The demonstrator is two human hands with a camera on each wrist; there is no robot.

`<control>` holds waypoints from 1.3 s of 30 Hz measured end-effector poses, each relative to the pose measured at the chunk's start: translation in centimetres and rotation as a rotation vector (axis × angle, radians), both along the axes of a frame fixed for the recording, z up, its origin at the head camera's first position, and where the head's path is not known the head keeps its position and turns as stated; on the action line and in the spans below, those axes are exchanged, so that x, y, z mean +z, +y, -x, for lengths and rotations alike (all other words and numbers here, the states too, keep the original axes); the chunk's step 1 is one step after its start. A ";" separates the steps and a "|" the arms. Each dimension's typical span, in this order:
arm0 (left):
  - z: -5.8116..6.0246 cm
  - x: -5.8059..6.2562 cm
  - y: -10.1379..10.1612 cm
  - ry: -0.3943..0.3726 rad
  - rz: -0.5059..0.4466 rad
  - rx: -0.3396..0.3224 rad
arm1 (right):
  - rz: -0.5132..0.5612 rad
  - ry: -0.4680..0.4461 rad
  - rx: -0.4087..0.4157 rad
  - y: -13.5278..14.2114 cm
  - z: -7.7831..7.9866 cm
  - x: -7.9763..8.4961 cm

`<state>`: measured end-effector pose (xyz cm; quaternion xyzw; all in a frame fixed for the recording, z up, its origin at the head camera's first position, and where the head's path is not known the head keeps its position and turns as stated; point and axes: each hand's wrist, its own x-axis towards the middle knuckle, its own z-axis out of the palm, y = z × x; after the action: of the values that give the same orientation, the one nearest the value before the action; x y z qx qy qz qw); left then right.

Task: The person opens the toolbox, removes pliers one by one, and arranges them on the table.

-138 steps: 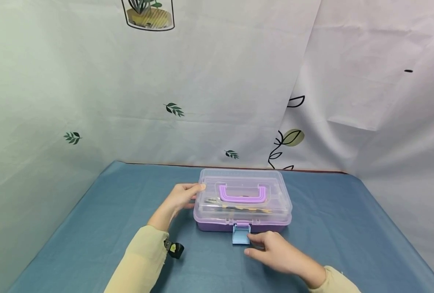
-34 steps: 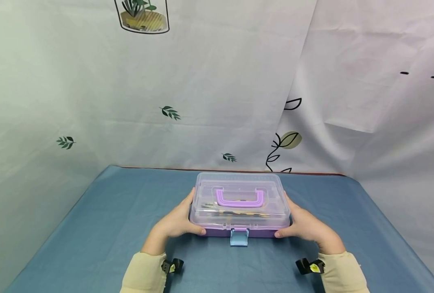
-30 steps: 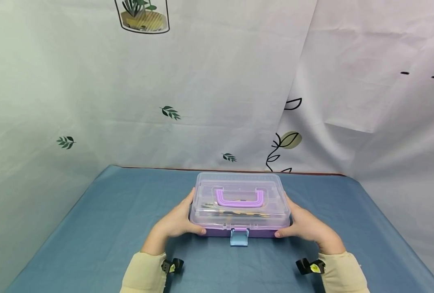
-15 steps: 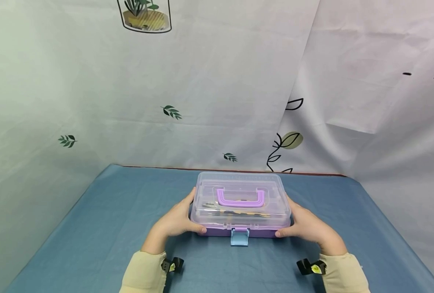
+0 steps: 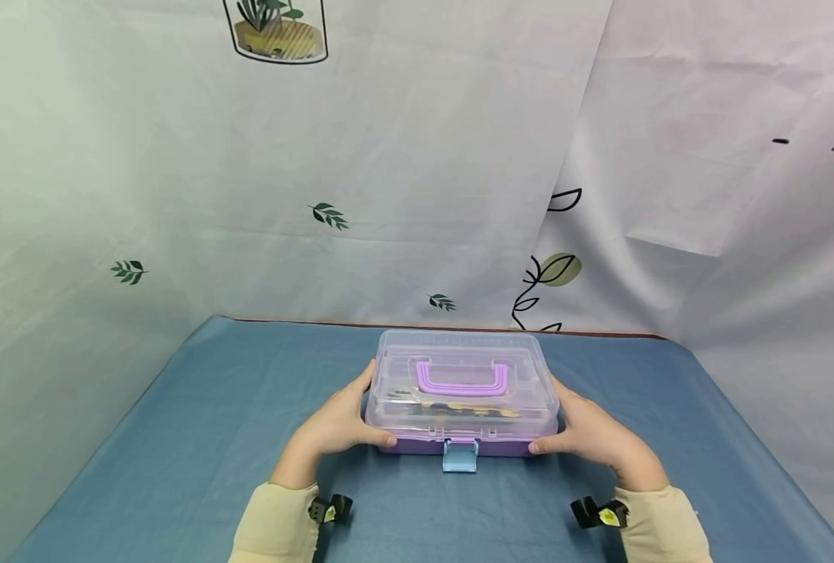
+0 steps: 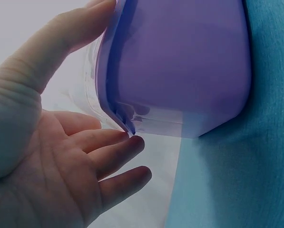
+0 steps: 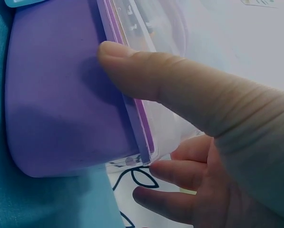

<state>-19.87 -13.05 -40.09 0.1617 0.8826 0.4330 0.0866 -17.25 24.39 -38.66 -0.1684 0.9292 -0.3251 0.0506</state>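
Storage box [image 5: 461, 391] sits on the counter [image 5: 199, 438] near centre, a little toward 12 o'clock from me, long side facing me. Purple base, clear lid closed over it, purple handle [image 5: 462, 378] lying flat on the lid top; dark and yellowish contents show through the lid but I cannot tell what they are. Light blue latch [image 5: 460, 455] hangs at the middle of the front edge, at 6 o'clock on the box, its tip on the blue cloth. My left hand [image 5: 337, 426] is at the box's 9 o'clock end — thumb along the front corner at the seam between lid and base, fingers curled round the end wall toward the back. Left wrist view confirms: thumb laid against the rim, fingers [image 6: 114, 149] curving in with tips at the lid's edge, palm not pressed flat to the wall. My right hand [image 5: 594, 438] mirrors this at the 3 o'clock end — thumb [image 7: 146, 71] across the purple wall and the seam, fingers wrapped behind the corner below the rim. So both grips are part closed, each clasping one end of the box. Whether the base is resting on the cloth or just lifted I cannot tell. White printed curtain [image 5: 417, 172] behind, from 9 through 12 to 3 o'clock.
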 end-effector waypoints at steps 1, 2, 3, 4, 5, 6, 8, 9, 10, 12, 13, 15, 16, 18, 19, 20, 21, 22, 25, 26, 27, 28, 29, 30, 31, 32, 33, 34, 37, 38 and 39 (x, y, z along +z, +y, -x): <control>0.0 0.0 0.0 0.000 0.001 -0.002 | -0.003 0.000 -0.001 0.0 0.0 0.0; 0.0 0.0 0.0 -0.001 0.001 -0.003 | -0.005 -0.001 -0.003 0.0 0.0 0.1; 0.0 0.0 0.0 0.000 0.000 -0.005 | -0.008 0.001 -0.006 0.0 0.0 0.1; 0.0 0.0 0.0 0.001 0.000 -0.006 | -0.010 0.001 -0.009 0.0 -0.1 0.2; 0.0 0.1 -0.1 0.002 0.001 -0.006 | -0.012 0.000 -0.014 0.0 -0.1 0.2; 0.0 0.1 -0.1 0.002 -0.002 -0.007 | -0.015 -0.002 -0.020 0.0 -0.1 0.3; 0.0 0.2 -0.1 0.007 -0.008 -0.008 | -0.018 -0.005 -0.030 0.0 -0.2 0.5; -0.1 0.2 -0.1 0.010 -0.009 -0.009 | -0.018 -0.007 -0.038 0.0 -0.2 0.6; -0.1 0.2 -0.1 0.013 -0.010 -0.009 | -0.019 -0.011 -0.044 0.0 -0.3 0.7; -0.1 0.3 -0.2 0.018 -0.012 -0.007 | -0.021 -0.014 -0.052 0.0 -0.3 0.9; -0.1 0.3 -0.2 0.020 -0.013 -0.007 | -0.022 -0.016 -0.054 0.1 -0.3 0.9; -0.1 0.4 -0.2 0.022 -0.013 -0.004 | -0.024 -0.016 -0.062 0.1 -0.3 0.9; -0.1 0.4 -0.2 0.023 -0.013 -0.003 | -0.027 -0.012 -0.064 0.1 -0.3 1.0; -0.1 0.5 -0.2 0.022 -0.015 0.002 | -0.032 -0.009 -0.074 0.2 -0.3 1.0; -0.1 0.5 -0.2 0.024 -0.015 0.004 | -0.038 -0.006 -0.077 0.2 -0.3 1.0; -0.1 0.5 -0.2 0.023 -0.016 0.007 | -0.042 -0.003 -0.083 0.2 -0.3 1.0; -0.1 0.6 -0.2 0.023 -0.018 0.011 | -0.045 0.000 -0.087 0.2 -0.3 1.1; -0.1 0.6 -0.2 0.023 -0.021 0.015 | -0.048 0.001 -0.092 0.2 -0.3 1.1; -0.2 0.8 -0.1 0.024 -0.030 0.023 | -0.054 0.012 -0.102 0.2 -0.4 1.2; -0.2 0.8 -0.1 0.023 -0.034 0.027 | -0.053 0.019 -0.105 0.2 -0.4 1.3; -0.2 0.9 -0.1 0.027 -0.036 0.028 | -0.052 0.026 -0.106 0.2 -0.4 1.3; -0.2 0.9 -0.1 0.028 -0.039 0.030 | -0.052 0.032 -0.108 0.2 -0.5 1.3; -0.3 0.9 -0.1 0.033 -0.041 0.032 | -0.052 0.039 -0.110 0.2 -0.5 1.4; -0.3 1.0 -0.1 0.038 -0.044 0.035 | -0.051 0.048 -0.111 0.2 -0.5 1.4; -0.3 1.0 -0.1 0.045 -0.044 0.038 | -0.051 0.057 -0.113 0.2 -0.6 1.5; -0.3 1.0 -0.1 0.050 -0.046 0.042 | -0.052 0.065 -0.115 0.2 -0.6 1.5; -0.3 1.0 -0.1 0.056 -0.046 0.044 | -0.054 0.071 -0.117 0.2 -0.6 1.6; -0.3 1.0 -0.1 0.062 -0.047 0.046 | -0.056 0.077 -0.119 0.2 -0.6 1.6; -0.3 0.9 -0.2 0.082 -0.051 0.051 | -0.050 0.091 -0.123 0.2 -0.7 1.7; -0.3 0.9 -0.2 0.088 -0.053 0.052 | -0.047 0.094 -0.123 0.2 -0.7 1.7; -0.3 0.9 -0.2 0.092 -0.060 0.054 | -0.044 0.097 -0.125 0.1 -0.7 1.7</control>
<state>-19.61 -13.22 -39.17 0.1602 0.8762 0.4536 0.0294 -16.56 24.53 -36.92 -0.1246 0.9461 -0.2987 -0.0113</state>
